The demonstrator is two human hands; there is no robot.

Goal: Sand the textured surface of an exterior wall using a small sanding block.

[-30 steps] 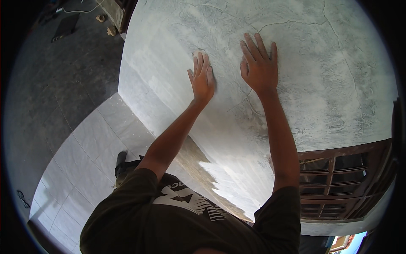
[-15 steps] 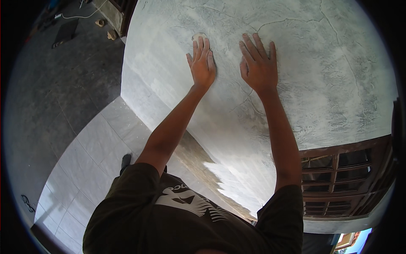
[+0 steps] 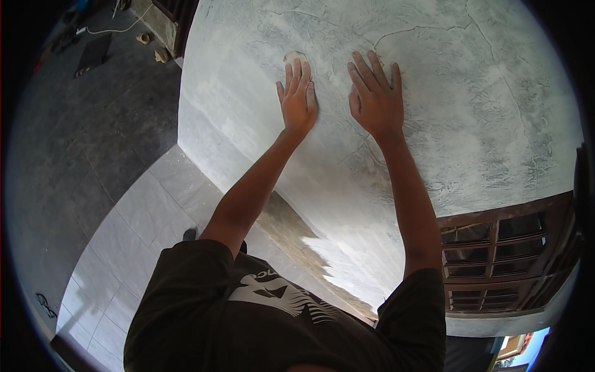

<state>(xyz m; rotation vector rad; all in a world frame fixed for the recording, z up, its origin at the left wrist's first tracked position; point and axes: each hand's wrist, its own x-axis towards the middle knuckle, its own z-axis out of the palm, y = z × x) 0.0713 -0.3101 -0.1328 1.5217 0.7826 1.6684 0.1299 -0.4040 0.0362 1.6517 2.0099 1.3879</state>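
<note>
Both my arms reach up to a patchy grey-white wall [image 3: 248,111] with thin cracks and rough, worn streaks. My left hand [image 3: 299,99] lies against it, fingers stretched out and fairly close together. Just beyond its fingertips shows a small pale rounded patch [image 3: 294,57]; I cannot tell whether it is part of the wall or a loose piece. To the right, my right hand [image 3: 378,102] rests flat on the wall with spread fingers, below a long crack [image 3: 421,29]. What lies under either palm, if anything, is hidden.
A brown-framed paned window [image 3: 496,248] is set in the wall at right. At left, pale floor tiles [image 3: 130,273] meet a dark floor [image 3: 74,167]. Sandals [image 3: 161,55], a dark mat [image 3: 94,54] and a white cable [image 3: 118,31] lie at the far left.
My left hand has slid slightly down, its fingertips now just below the pale patch. My right hand has shifted a little to the left. Both remain against the wall.
</note>
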